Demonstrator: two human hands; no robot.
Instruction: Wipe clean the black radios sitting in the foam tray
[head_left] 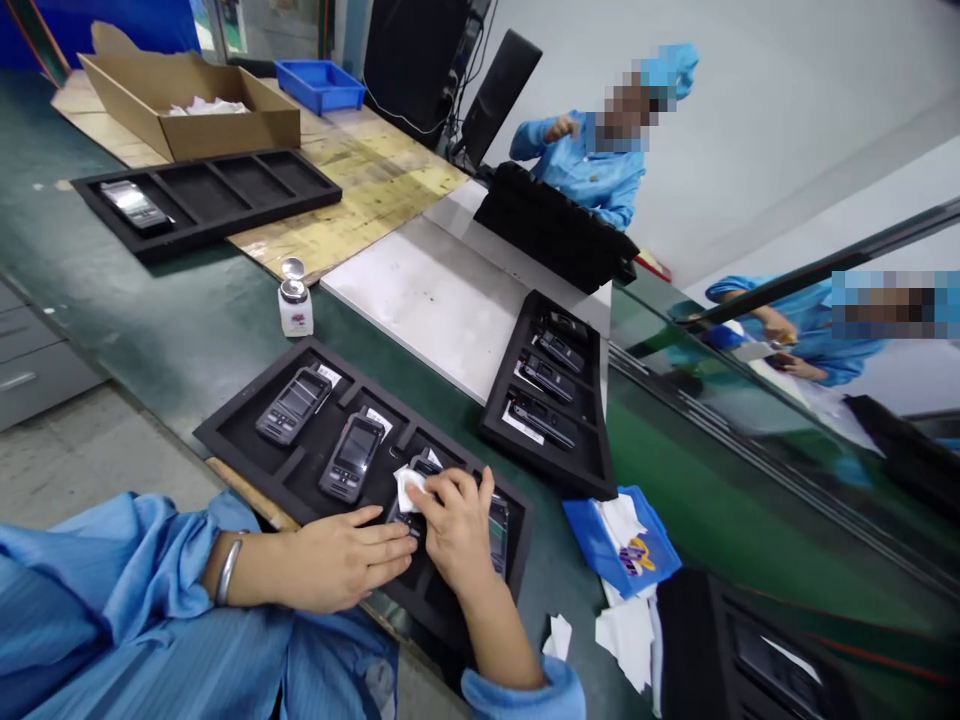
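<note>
A black foam tray (214,432) in front of me holds several dark handsets with screens and keypads. One handset (291,405) lies in its left compartment, and beside it is a second handset (352,455). My right hand (461,530) pinches a folded white tissue (411,489) against a third handset (427,462), which the hand partly covers. Flat, with fingers stretched out, my left hand (349,560) touches the lower end of that same handset. A further handset (498,535) shows partly behind my right hand.
A pump bottle (296,312) stands beyond the tray. Right of it lies another foam tray (551,470) of handsets, near a blue tissue pack (626,550). Back left are a foam tray (247,222), a cardboard box (232,135) and a blue bin (321,88). Two people in blue sit opposite.
</note>
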